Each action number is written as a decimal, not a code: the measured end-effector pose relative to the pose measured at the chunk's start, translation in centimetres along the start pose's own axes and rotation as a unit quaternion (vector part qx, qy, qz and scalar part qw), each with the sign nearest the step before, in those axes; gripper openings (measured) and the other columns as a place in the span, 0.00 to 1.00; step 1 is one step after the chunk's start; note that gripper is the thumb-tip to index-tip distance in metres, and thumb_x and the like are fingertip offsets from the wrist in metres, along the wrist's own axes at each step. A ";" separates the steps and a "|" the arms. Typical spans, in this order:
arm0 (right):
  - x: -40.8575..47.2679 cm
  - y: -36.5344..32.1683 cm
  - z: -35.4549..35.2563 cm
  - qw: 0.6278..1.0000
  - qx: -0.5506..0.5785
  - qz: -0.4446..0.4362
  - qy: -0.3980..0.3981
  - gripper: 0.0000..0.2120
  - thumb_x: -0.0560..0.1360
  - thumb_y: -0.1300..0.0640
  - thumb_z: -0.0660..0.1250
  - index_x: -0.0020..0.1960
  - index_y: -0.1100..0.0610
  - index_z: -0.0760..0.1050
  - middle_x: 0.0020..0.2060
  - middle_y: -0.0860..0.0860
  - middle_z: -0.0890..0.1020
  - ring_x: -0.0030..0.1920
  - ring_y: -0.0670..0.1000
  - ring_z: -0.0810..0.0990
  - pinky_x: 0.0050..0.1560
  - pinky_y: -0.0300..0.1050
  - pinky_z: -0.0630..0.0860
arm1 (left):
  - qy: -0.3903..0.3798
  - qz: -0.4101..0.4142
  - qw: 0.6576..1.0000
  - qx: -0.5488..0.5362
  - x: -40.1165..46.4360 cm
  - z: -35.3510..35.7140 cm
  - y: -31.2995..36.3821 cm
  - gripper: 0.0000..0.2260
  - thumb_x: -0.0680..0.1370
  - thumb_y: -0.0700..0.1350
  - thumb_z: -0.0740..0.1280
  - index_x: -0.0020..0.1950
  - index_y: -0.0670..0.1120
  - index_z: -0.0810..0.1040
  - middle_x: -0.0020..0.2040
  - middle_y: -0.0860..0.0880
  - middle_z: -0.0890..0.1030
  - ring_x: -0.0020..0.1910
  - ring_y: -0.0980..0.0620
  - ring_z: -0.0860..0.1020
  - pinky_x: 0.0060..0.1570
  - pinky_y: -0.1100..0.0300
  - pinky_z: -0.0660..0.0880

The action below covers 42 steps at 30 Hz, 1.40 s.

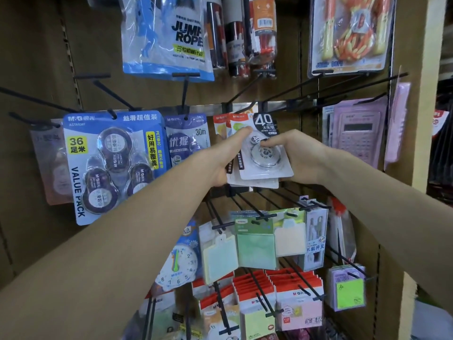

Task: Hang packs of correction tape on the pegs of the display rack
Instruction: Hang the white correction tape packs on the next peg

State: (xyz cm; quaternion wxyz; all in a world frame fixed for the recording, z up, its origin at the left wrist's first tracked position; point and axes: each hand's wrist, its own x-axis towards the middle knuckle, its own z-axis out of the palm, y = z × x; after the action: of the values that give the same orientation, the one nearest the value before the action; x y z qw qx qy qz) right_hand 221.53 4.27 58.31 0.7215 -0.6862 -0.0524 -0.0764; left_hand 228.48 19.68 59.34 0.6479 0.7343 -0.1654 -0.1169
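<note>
Black-topped and marked with a big "40", the front pack of correction tape (pixel 266 155) shows its clear round reel through a plastic blister, and it lies on top of a small fan of similar packs (pixel 235 133) with orange and white headers. Both hands are clamped on this bunch: the left hand (pixel 224 159) grips the left edge, thumb across the front and fingers behind, while the right hand (pixel 297 155) holds the right side with its fingertips (pixel 266 143) curled onto the blister. The bunch is held up in front of the middle row of the display rack (pixel 245 107), its tops close under a long black peg (pixel 241 94); whether any pack is already threaded on that peg cannot be told. Just left hangs a blue pack marked "30m" (pixel 187 138), and further left a large blue value pack (pixel 115 165) with several purple tape reels. To the right hangs a pink calculator pack (pixel 356 133). Above are a blue jump rope bag (pixel 166 38) and another jump rope pack (pixel 350 35) with orange handles. Below the hands hang pastel sticky notes (pixel 255 250), a toy clock (pixel 179 266) and rows of red-topped packets (pixel 294 295).
</note>
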 end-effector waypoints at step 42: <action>-8.8 4.9 0.7 0.978 -0.079 -0.181 -0.064 0.24 0.81 0.70 0.62 0.72 0.51 0.75 0.64 0.50 0.85 0.65 0.52 0.84 0.62 0.49 0.79 | -0.025 0.255 0.966 -0.031 -6.7 -0.1 -4.6 0.25 0.67 0.46 0.75 0.62 0.59 0.75 0.54 0.55 0.88 0.56 0.51 0.86 0.66 0.44 0.79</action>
State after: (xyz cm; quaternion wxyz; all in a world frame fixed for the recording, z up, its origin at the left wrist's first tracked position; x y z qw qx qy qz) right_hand 213.82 5.48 51.96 0.6342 -0.7239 -0.2151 -0.1657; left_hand 222.78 22.90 54.47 0.6740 0.6446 -0.3597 0.0283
